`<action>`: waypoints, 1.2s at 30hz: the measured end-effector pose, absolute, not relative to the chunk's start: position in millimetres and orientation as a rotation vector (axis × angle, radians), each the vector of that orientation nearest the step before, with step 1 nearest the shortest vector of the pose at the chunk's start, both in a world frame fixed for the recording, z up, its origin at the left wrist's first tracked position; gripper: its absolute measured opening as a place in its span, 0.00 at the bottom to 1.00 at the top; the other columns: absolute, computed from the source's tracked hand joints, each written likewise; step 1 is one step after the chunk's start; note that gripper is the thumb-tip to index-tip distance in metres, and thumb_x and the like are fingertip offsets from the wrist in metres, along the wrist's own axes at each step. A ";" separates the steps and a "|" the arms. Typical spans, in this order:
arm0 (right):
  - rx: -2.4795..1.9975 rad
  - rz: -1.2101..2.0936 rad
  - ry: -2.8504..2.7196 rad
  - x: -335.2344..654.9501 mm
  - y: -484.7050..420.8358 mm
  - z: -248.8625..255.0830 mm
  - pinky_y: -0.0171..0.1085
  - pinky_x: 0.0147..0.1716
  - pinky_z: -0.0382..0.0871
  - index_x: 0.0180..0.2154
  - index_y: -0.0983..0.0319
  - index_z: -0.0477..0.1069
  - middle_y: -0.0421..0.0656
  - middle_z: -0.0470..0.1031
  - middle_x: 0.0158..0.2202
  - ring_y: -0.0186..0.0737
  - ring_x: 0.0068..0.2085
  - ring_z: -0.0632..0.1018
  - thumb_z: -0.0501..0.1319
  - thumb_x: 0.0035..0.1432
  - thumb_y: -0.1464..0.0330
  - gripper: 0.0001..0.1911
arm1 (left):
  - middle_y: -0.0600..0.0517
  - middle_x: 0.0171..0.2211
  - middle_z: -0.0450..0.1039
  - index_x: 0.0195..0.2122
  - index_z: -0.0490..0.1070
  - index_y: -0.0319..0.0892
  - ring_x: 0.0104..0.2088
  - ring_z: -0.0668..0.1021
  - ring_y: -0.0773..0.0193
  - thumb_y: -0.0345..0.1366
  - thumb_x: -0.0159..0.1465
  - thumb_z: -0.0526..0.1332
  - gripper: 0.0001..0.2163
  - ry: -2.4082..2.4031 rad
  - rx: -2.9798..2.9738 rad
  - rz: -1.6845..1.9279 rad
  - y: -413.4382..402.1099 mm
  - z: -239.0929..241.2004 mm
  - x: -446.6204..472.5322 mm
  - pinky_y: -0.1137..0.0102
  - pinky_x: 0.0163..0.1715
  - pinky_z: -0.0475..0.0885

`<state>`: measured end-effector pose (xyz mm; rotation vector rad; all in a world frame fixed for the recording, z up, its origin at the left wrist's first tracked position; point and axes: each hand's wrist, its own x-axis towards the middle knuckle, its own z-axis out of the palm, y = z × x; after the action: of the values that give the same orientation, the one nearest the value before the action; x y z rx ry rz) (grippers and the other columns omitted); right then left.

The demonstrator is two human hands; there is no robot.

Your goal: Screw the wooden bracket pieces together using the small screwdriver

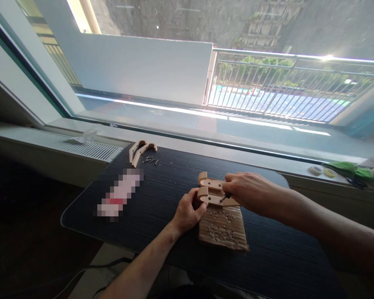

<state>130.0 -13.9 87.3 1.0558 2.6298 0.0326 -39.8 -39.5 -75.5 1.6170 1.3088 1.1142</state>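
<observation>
Hands (187,211) w/ hook (215,200), prob. screwdriver (227,195), nr cardbd (222,236) edge

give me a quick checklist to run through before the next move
1. Left hand on near hook: ok, at its curved end.
2. Right hand holding tool: ok.
3. Tool tip at near hook: ok, it points down at the wood.
4. Tip properly seated: cannot tell, too small.
5. Cardboard under near hook: ok.
6. Loose screws within a container: not ok, scattered on table.
</observation>
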 end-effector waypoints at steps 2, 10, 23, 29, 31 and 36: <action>1.042 0.044 2.654 130.8 -11.7 83.8 0.32 0.25 0.57 0.31 0.64 0.73 0.43 0.71 0.29 0.32 0.27 0.71 0.54 0.56 0.78 0.10 | 0.54 0.30 0.72 0.41 0.69 0.43 0.31 0.73 0.65 0.33 0.53 0.61 0.13 1.314 1.616 1.105 -39.3 -76.5 -39.8 0.72 0.34 0.68; 1.130 0.027 2.544 123.8 -7.7 84.9 0.33 0.24 0.57 0.29 0.66 0.73 0.45 0.73 0.28 0.34 0.27 0.74 0.53 0.59 0.74 0.11 | 0.54 0.30 0.72 0.41 0.69 0.44 0.32 0.73 0.64 0.33 0.53 0.62 0.13 1.305 1.589 1.109 -39.3 -76.1 -39.8 0.72 0.35 0.69; 1.247 -0.017 2.602 137.6 -16.9 99.8 0.34 0.28 0.60 0.35 0.63 0.69 0.43 0.72 0.31 0.39 0.32 0.74 0.56 0.55 0.72 0.05 | 0.54 0.31 0.72 0.41 0.69 0.43 0.32 0.73 0.64 0.33 0.53 0.61 0.13 1.288 1.597 1.130 -39.4 -76.6 -40.1 0.72 0.36 0.69; 1.217 -0.135 2.588 134.5 -19.9 97.6 0.32 0.28 0.60 0.31 0.64 0.71 0.43 0.72 0.31 0.34 0.29 0.73 0.53 0.56 0.78 0.10 | 0.53 0.31 0.72 0.42 0.69 0.44 0.32 0.73 0.64 0.34 0.54 0.61 0.13 1.296 1.604 1.116 -38.8 -78.4 -39.8 0.72 0.36 0.68; 1.213 -0.129 2.591 132.9 -19.1 95.3 0.32 0.29 0.60 0.31 0.64 0.71 0.44 0.72 0.31 0.34 0.30 0.73 0.53 0.56 0.78 0.10 | 0.53 0.32 0.72 0.42 0.68 0.44 0.32 0.72 0.64 0.34 0.54 0.61 0.14 1.299 1.622 1.108 -38.2 -80.2 -39.8 0.72 0.36 0.68; 1.193 -0.076 2.592 130.6 -14.6 90.8 0.32 0.27 0.60 0.31 0.64 0.71 0.44 0.73 0.30 0.35 0.29 0.73 0.52 0.58 0.76 0.10 | 0.53 0.31 0.71 0.43 0.67 0.43 0.32 0.72 0.65 0.35 0.56 0.60 0.13 1.313 1.666 1.087 -37.8 -81.8 -40.1 0.72 0.35 0.68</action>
<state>130.6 -14.6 90.8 1.1933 2.5922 -0.0759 -40.1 -37.8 -81.8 1.6655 1.3134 1.0871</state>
